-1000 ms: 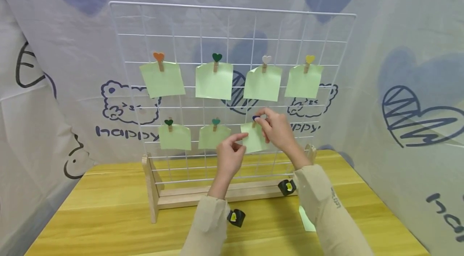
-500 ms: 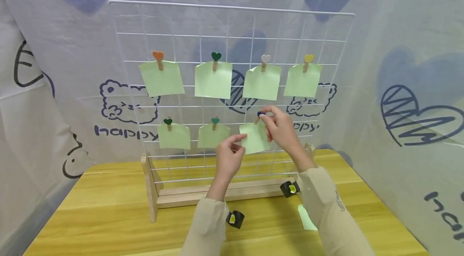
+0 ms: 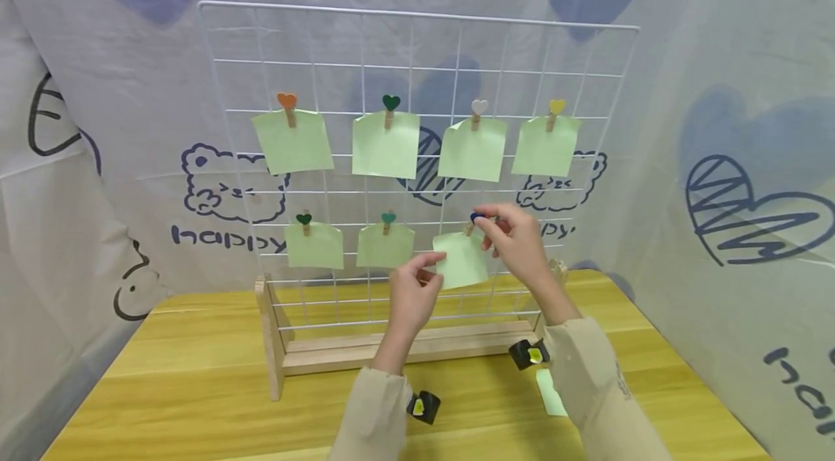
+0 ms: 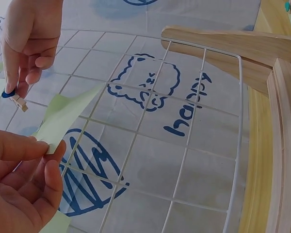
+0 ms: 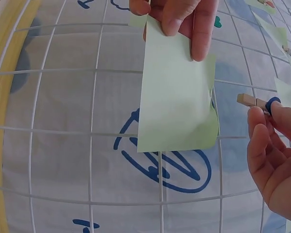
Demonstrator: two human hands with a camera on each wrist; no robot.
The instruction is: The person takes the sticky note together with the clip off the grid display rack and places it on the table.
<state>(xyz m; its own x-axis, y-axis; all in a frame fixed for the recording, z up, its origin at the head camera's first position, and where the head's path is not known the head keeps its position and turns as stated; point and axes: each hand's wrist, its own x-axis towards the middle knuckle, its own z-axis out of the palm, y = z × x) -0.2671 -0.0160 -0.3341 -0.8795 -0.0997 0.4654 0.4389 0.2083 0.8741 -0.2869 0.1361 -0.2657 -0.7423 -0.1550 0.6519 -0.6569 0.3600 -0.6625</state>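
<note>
My left hand (image 3: 412, 296) pinches the left edge of a pale green paper note (image 3: 463, 263) between thumb and fingers. My right hand (image 3: 520, 240) holds a small wooden clothespin (image 5: 247, 100) with a dark blue heart on its end. In both wrist views the clothespin is apart from the note, and the note stands in front of the white wire grid (image 3: 417, 71). Two notes hang to its left, under a dark green heart clothespin (image 3: 304, 220) and a teal heart clothespin (image 3: 388, 219).
An upper row of notes hangs from clothespins with orange (image 3: 287, 101), green, white and yellow hearts. The grid stands in a wooden base (image 3: 333, 358) on a wood-grain table (image 3: 189, 367). Another green paper (image 3: 550, 393) lies by the right sleeve. A printed cloth (image 3: 750, 69) hangs behind.
The blue-heart clothespin has come away from the grid, moving right and slightly down with my right hand. The note in my left hand now sits a little lower and tilts more.
</note>
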